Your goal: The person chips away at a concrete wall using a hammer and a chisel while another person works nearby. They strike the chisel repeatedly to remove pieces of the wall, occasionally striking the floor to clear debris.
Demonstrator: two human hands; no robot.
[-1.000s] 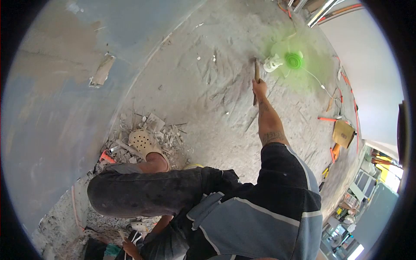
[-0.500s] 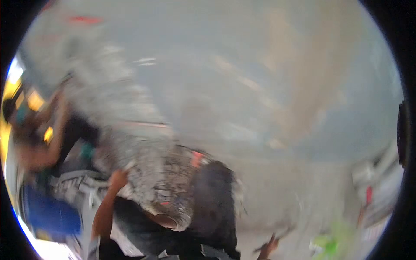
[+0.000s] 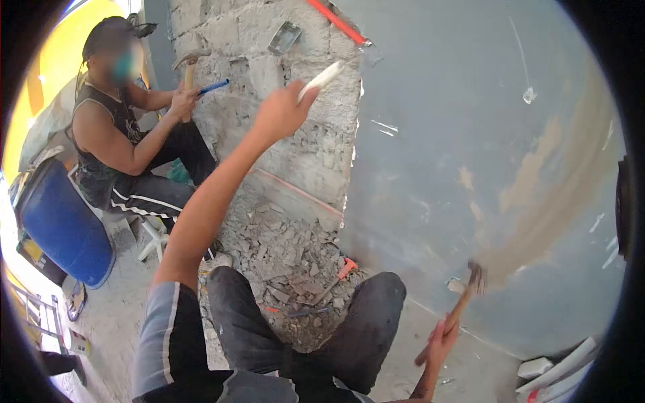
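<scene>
My left hand is raised near the edge of the plaster, its fingers wrapped round a whitish chisel-like tool that points at the exposed block wall. Low on the right, my right hand grips the wooden handle of a hammer; the hammer's head is in front of the grey painted wall. Broken rubble lies between and beyond my knees, with an orange-headed tool on it.
A co-worker sits at the left, holding a hammer and a blue tool. Nearby are a blue container and a white stool. An orange pipe and metal box are in the wall.
The view has turned and become sharp. My left hand is now higher in view with the whitish tool, and more of my right hand and its hammer shows.
</scene>
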